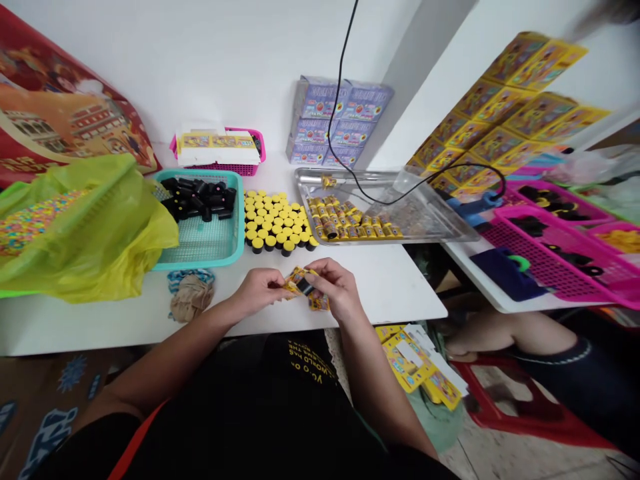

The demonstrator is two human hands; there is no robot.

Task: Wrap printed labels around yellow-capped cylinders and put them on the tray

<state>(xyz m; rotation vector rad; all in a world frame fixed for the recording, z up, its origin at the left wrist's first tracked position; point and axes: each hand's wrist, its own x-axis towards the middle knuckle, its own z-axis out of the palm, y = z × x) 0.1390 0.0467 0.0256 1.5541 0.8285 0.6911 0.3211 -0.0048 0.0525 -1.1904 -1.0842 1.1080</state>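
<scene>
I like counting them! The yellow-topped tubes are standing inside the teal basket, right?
No, the yellow-topped tubes stand on the table, beside the teal basket, as the head view shows. Black pieces lie in that basket.

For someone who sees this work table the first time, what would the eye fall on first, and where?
Yellow-capped black tubes stand packed together at the middle of the white table, beside a turquoise plastic basket of black tubes. Yellow printed boxes are stacked at the far right. In front, the left hand and right hand hold a yellow wrapper with a black tube.
</scene>
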